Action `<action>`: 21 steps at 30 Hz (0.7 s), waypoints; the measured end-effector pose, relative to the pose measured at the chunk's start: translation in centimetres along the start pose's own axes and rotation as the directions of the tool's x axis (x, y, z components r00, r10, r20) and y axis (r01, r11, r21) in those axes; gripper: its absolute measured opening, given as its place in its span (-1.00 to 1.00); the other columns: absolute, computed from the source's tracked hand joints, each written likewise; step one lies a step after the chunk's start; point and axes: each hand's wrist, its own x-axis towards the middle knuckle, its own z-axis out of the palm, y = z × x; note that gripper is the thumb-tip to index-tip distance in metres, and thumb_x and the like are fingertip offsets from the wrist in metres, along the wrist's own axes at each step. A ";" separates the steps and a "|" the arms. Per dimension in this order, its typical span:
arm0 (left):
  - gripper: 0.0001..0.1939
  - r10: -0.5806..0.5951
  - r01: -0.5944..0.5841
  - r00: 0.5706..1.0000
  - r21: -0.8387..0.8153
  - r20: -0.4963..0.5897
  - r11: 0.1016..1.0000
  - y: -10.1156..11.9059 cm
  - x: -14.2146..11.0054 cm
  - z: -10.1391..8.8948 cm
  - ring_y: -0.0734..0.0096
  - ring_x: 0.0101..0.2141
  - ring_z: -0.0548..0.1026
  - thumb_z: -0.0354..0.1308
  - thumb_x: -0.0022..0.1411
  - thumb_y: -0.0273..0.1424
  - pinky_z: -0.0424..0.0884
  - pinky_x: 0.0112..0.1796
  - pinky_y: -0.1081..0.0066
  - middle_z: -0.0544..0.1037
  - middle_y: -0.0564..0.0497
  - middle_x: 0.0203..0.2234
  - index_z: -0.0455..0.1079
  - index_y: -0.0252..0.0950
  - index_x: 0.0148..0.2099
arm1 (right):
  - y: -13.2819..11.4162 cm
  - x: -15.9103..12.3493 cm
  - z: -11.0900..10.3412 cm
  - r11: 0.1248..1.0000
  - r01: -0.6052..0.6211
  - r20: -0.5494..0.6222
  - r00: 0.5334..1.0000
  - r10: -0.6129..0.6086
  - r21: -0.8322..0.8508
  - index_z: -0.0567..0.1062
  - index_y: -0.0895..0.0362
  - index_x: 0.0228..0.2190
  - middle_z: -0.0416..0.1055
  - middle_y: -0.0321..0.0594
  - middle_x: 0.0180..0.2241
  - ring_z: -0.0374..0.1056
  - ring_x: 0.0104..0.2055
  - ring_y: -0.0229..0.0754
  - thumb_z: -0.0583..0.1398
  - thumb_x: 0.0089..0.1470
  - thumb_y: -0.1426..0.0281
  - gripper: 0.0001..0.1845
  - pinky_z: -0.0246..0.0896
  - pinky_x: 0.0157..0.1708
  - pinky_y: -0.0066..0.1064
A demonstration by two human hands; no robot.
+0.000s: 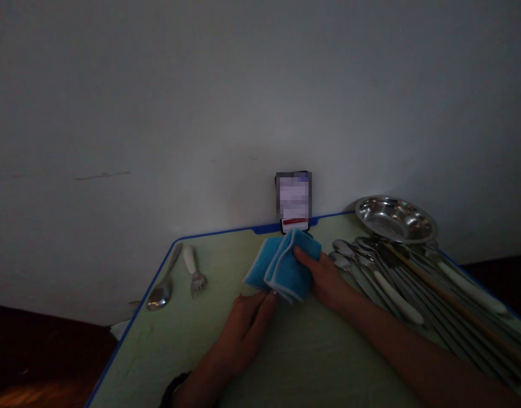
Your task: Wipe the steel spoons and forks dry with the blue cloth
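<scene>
A folded blue cloth [291, 266] with pale edging is held above the table, and my right hand [324, 277] grips its right side with the thumb on top. Just below the cloth's lower edge, the fingers of my left hand [252, 323] are pinched together. A small shiny bit shows at those fingertips, touching the cloth; what it belongs to is hidden in the folds and the hand. Left of the hands, a metal spoon [161, 294] and a fork [196, 277] with a cream handle lie apart on the light green table [218, 258].
On the right lies a heap of cutlery [396, 277] with several spoons, cream handles and long metal chopsticks, plus a wooden stick [447, 297]. A shiny steel bowl [396, 220] stands behind it. A phone [294, 201] leans against the grey wall [179, 141] at the table's back edge.
</scene>
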 end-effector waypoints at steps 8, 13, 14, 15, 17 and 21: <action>-0.65 0.080 -0.081 0.997 0.086 0.025 0.993 -0.3 0.1 0.5 0.58 -0.65 0.20 -0.18 0.30 -0.37 0.07 -0.55 0.50 0.16 0.16 -0.70 0.13 -0.30 -0.54 | -0.3 0.5 0.1 0.992 -0.046 -0.182 0.981 0.067 0.115 0.44 0.00 -0.22 0.48 -0.24 -0.16 0.31 0.00 -0.12 0.21 -0.11 0.09 -0.60 0.19 0.00 -0.17; -0.66 0.086 -0.090 0.995 0.072 0.053 0.993 -0.3 -0.1 0.3 0.56 -0.61 0.24 -0.17 0.29 -0.38 0.12 -0.51 0.50 0.17 0.16 -0.68 0.12 -0.30 -0.55 | -0.1 0.9 -0.2 0.992 -0.007 -0.226 0.973 0.036 0.129 0.43 0.01 -0.21 0.48 -0.23 -0.16 0.31 0.00 -0.12 0.13 -0.09 -0.02 -0.52 0.22 -0.02 -0.16; -0.66 0.083 -0.087 0.995 0.064 0.063 0.994 -0.3 -0.1 0.3 0.55 -0.61 0.24 -0.17 0.29 -0.38 0.13 -0.50 0.50 0.17 0.16 -0.68 0.12 -0.30 -0.55 | 0.0 1.0 -0.2 0.993 -0.002 -0.229 0.973 0.030 0.122 0.43 0.01 -0.21 0.49 -0.23 -0.17 0.32 0.00 -0.12 0.14 -0.10 -0.01 -0.53 0.22 -0.02 -0.17; -0.65 0.076 -0.080 0.994 0.058 0.075 0.995 -0.4 -0.2 0.2 0.55 -0.61 0.23 -0.18 0.29 -0.37 0.13 -0.51 0.50 0.16 0.16 -0.68 0.12 -0.29 -0.55 | -0.1 0.9 -0.1 0.994 0.005 -0.227 0.974 0.021 0.112 0.44 0.01 -0.22 0.50 -0.24 -0.19 0.32 -0.01 -0.12 0.16 -0.10 0.01 -0.55 0.23 -0.03 -0.18; -0.64 0.052 -0.057 0.995 0.059 0.083 0.997 -0.4 -0.2 0.2 0.54 -0.61 0.23 -0.19 0.30 -0.35 0.13 -0.51 0.51 0.15 0.16 -0.68 0.13 -0.29 -0.55 | -0.2 0.8 0.0 0.996 0.018 -0.205 0.979 0.000 0.085 0.45 0.02 -0.24 0.51 -0.26 -0.21 0.33 -0.02 -0.12 0.21 -0.11 0.08 -0.60 0.23 -0.03 -0.19; -0.64 0.027 -0.032 0.997 0.063 0.070 0.998 -0.3 -0.2 0.3 0.54 -0.62 0.22 -0.17 0.29 -0.33 0.13 -0.52 0.50 0.16 0.16 -0.68 0.14 -0.30 -0.55 | -0.3 0.5 0.1 0.998 0.039 -0.167 0.986 -0.029 0.056 0.48 0.03 -0.29 0.52 -0.27 -0.25 0.36 -0.05 -0.11 0.25 -0.13 0.16 -0.67 0.24 -0.04 -0.20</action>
